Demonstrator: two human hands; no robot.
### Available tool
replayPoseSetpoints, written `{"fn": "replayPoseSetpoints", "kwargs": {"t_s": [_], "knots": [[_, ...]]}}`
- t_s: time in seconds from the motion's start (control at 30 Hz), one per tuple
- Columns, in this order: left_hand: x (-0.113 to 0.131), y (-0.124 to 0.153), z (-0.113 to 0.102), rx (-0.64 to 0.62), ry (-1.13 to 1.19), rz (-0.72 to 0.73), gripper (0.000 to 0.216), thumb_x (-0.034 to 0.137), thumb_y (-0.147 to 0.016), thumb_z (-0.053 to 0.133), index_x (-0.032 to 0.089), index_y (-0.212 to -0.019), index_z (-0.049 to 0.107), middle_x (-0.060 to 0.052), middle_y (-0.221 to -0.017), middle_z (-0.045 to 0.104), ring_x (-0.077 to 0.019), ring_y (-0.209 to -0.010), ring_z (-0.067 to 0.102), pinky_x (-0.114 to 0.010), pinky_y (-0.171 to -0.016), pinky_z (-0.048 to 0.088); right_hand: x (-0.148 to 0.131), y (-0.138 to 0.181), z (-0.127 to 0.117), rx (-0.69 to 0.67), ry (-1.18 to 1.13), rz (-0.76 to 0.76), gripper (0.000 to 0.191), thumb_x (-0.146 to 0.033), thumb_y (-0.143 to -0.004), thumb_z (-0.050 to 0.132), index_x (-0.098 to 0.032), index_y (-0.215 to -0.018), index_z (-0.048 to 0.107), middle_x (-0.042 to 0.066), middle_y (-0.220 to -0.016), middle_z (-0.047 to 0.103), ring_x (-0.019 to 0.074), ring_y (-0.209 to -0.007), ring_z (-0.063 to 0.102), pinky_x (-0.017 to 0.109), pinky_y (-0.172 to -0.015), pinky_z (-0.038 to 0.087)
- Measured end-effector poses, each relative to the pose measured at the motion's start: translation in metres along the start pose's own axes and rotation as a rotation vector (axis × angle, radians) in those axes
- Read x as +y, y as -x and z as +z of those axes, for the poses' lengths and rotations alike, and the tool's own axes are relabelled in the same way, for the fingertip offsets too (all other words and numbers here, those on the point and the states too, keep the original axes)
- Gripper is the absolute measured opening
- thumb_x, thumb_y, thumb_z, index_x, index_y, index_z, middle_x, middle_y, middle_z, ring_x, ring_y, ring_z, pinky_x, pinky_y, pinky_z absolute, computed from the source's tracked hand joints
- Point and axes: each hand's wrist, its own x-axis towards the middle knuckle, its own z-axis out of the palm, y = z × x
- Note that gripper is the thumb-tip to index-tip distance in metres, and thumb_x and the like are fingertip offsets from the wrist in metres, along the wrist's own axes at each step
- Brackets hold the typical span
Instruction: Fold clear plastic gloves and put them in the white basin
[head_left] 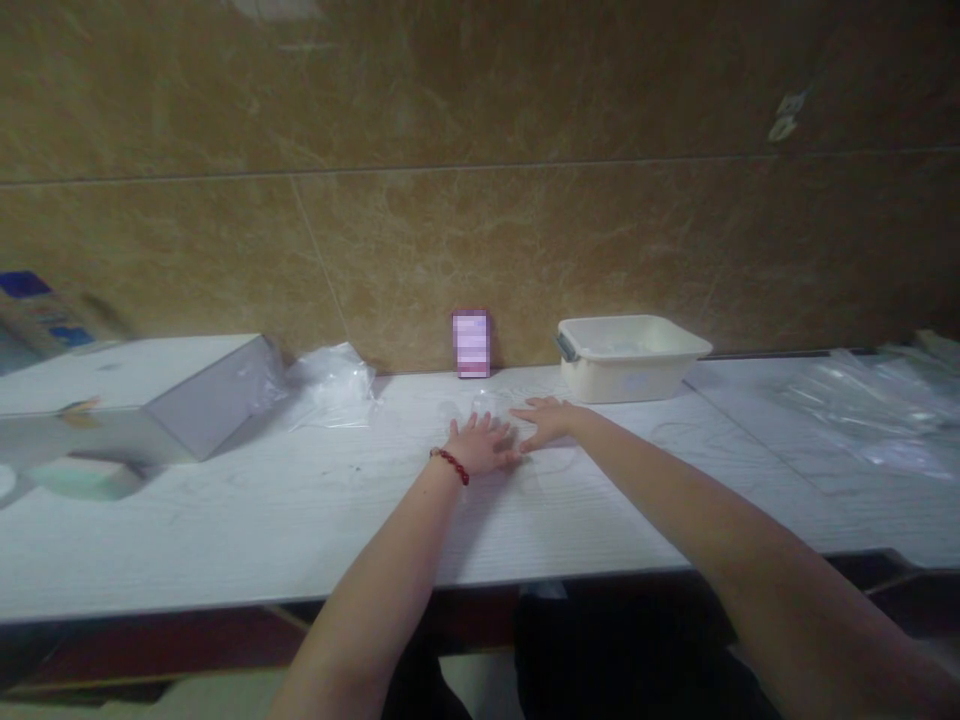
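My left hand (484, 443), with a red bead bracelet at the wrist, lies flat on the white table (300, 510), fingers stretched out. My right hand (546, 420) lies beside it, also flat with fingers extended, the two hands touching. Both press on a thin clear plastic sheet or bag (491, 408) that is hard to make out against the table top. Neither hand grips anything.
A cream plastic tub (630, 355) stands at the back right of my hands. A small purple-striped box (471, 343) leans on the marble wall. A crumpled clear bag (334, 385) and a white box (142, 395) lie to the left. Clear plastic sheets (862, 410) cover the right side.
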Motion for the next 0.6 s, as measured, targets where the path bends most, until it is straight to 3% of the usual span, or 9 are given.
{"fn": "replayPoseSetpoints", "kwargs": {"t_s": [0.23, 0.4, 0.5, 0.6], "knots": [[0.004, -0.001, 0.003, -0.003, 0.005, 0.029, 0.067, 0.068, -0.066, 0.023, 0.033, -0.123, 0.024, -0.009, -0.133, 0.017, -0.0340, -0.119, 0.010, -0.062, -0.084, 0.007, -0.001, 0.000, 0.001, 0.006, 0.023, 0.017, 0.090, -0.060, -0.044, 0.059, -0.038, -0.123, 0.023, 0.006, -0.134, 0.014, 0.0352, -0.118, 0.011, 0.058, -0.087, 0.008], [0.011, 0.006, -0.001, 0.007, -0.024, 0.030, 0.065, 0.067, -0.066, 0.026, 0.031, -0.121, 0.030, -0.011, -0.128, 0.028, -0.0364, -0.116, 0.018, -0.063, -0.081, 0.010, 0.004, 0.000, 0.003, 0.020, 0.024, -0.014, 0.089, -0.058, -0.046, 0.060, -0.036, -0.124, 0.022, 0.007, -0.134, 0.016, 0.0354, -0.118, 0.011, 0.058, -0.086, 0.009], [0.029, 0.028, -0.001, 0.064, -0.056, 0.022, 0.065, 0.062, -0.068, 0.030, 0.023, -0.119, 0.036, -0.014, -0.126, 0.031, -0.0356, -0.116, 0.019, -0.059, -0.086, 0.010, 0.006, -0.005, 0.003, 0.122, -0.002, -0.065, 0.078, -0.055, -0.056, 0.056, -0.030, -0.124, 0.026, 0.008, -0.132, 0.021, 0.0310, -0.119, 0.016, 0.052, -0.090, 0.012], [0.055, 0.055, 0.009, 0.127, -0.023, 0.122, 0.069, 0.064, -0.068, 0.025, 0.020, -0.120, 0.035, -0.012, -0.128, 0.029, -0.0328, -0.119, 0.015, -0.053, -0.092, 0.007, 0.000, -0.016, 0.003, 0.294, -0.029, -0.167, 0.052, -0.043, -0.076, 0.039, -0.020, -0.122, 0.035, 0.009, -0.126, 0.034, 0.0209, -0.117, 0.025, 0.038, -0.095, 0.016]]}}
